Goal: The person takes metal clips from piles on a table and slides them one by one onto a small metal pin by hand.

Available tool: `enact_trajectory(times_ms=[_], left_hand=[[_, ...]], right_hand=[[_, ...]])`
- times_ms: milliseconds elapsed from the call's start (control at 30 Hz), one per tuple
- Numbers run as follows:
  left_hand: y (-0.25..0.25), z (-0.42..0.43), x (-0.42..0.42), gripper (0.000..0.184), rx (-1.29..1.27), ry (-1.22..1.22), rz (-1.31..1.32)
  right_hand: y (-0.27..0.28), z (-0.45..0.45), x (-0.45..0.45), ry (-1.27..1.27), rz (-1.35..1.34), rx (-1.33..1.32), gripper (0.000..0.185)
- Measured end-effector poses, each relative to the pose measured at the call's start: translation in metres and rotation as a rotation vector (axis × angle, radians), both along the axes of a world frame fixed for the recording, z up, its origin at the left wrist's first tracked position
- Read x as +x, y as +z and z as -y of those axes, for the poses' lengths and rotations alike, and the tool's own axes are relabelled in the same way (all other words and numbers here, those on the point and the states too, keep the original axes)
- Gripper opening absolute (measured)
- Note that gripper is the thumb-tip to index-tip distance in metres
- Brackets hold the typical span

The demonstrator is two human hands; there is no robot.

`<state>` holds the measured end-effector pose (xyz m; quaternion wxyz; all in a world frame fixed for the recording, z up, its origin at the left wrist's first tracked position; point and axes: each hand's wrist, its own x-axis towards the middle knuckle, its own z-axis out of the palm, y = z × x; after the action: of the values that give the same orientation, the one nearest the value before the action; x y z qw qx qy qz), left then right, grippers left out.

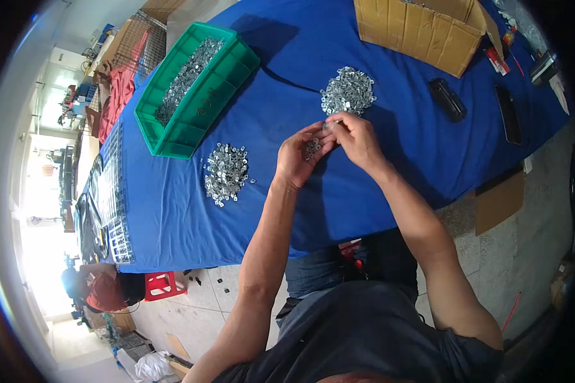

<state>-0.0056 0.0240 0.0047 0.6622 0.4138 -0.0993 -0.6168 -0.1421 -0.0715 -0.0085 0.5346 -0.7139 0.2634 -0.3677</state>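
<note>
My left hand (pixel 295 158) is cupped palm up over the blue cloth, with several small metal clips (pixel 312 148) lying in it. Its fingers curl around them. My right hand (pixel 358 139) meets the left fingertips, thumb and forefinger pinched on a small metal clip (pixel 328 126). Just beyond the hands is a heap of the same grey metal pieces (pixel 347 91). A second heap of metal pieces (pixel 226 173) lies to the left of my left hand. The exact shape of the held pieces is too small to make out.
A green plastic bin (pixel 201 118) full of metal pieces stands at the upper left. A cardboard box (pixel 421 38) sits at the back right, near a black case (pixel 447 100) and a phone (pixel 508 115). Another person (pixel 105 287) is at the lower left, by a red stool (pixel 163 286).
</note>
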Motion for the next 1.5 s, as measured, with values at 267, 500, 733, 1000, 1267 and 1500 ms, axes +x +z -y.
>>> enact_trajectory(times_ms=[267,500,733,1000,1267,1500], left_hand=[[0.002,-0.002,-0.002,0.035,-0.016,0.072,-0.023],[0.003,-0.004,-0.004,0.026,-0.015,0.093,0.036],[0.001,-0.004,-0.003,0.024,0.018,0.036,0.121],[-0.002,-0.002,-0.002,0.023,0.023,0.051,0.11],[-0.005,0.0,-0.003,0.023,0.051,0.033,0.145],[0.004,0.0,-0.005,0.029,0.067,0.04,0.157]], right_hand=[[-0.009,0.018,-0.005,-0.295,-0.015,-0.128,0.014],[0.003,0.01,-0.007,-0.029,0.093,0.08,0.017],[0.008,-0.002,-0.005,0.106,0.08,0.009,0.013],[0.007,-0.004,-0.002,0.1,0.099,-0.138,0.011],[0.006,-0.003,-0.003,0.122,0.078,-0.28,0.011],[0.001,0.011,-0.004,-0.156,-0.035,-0.112,0.011]])
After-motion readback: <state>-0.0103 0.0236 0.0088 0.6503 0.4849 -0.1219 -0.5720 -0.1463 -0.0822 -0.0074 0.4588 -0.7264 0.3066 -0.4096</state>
